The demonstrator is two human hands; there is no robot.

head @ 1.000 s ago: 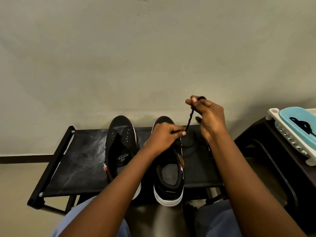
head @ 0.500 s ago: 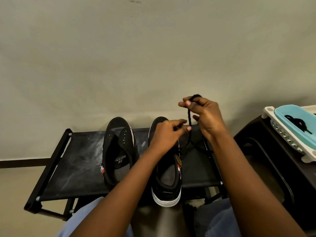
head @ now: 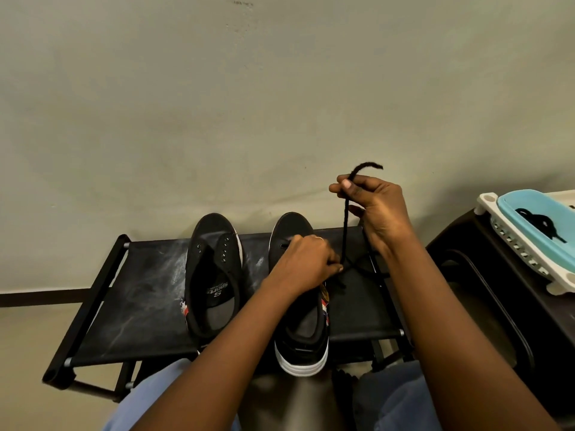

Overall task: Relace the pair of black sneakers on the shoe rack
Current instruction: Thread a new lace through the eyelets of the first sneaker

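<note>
Two black sneakers stand side by side on the black shoe rack (head: 146, 309), toes to the wall. The left sneaker (head: 214, 272) has bare eyelets and no lace. Over the right sneaker (head: 303, 334), my left hand (head: 306, 264) pinches a black lace (head: 344, 225) at the shoe's right eyelet row. My right hand (head: 375, 206) is raised above the rack, pinching the same lace near its end, so the lace runs taut and nearly upright between the two hands. The free tip curls over my right fingers. More lace lies on the rack beside the shoe.
A dark cabinet (head: 485, 293) stands at the right with a white and blue basket (head: 529, 241) on top that holds another black lace (head: 538, 225). A plain wall rises just behind the rack. My knees sit under the rack's front edge.
My right hand has pulled more lace up, so a longer free tip shows above its fingers. My left hand has slid down onto the right sneaker's eyelets.
</note>
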